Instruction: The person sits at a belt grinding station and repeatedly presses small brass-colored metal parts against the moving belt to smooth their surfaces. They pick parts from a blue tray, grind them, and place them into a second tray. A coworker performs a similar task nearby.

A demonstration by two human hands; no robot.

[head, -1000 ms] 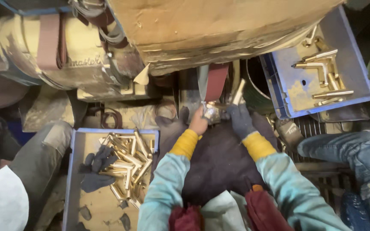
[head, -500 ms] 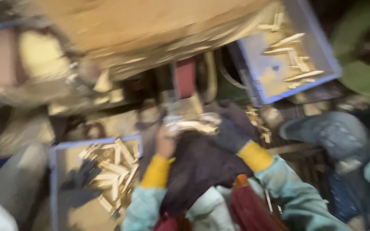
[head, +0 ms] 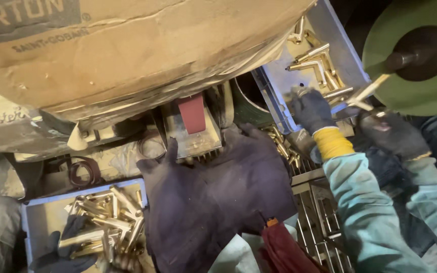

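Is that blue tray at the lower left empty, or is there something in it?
Not empty. The blue tray holds a loose heap of brass-coloured metal pieces, with a dark glove lying at its near edge.

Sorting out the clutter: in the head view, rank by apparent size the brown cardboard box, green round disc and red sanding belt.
1. Brown cardboard box, though nearest the camera.
2. Green round disc, partly cropped.
3. Red sanding belt.

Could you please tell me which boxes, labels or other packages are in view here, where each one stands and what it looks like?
Cardboard box: top of view above the sanding belt, large, brown, creased.
Label: top left corner of that box, dark grey rectangle with pale lettering.
Blue tray: upper right by the left hand, holds bent brass parts.
Second blue tray: lower left, rectangular, full of brass parts.
No screens or signs.
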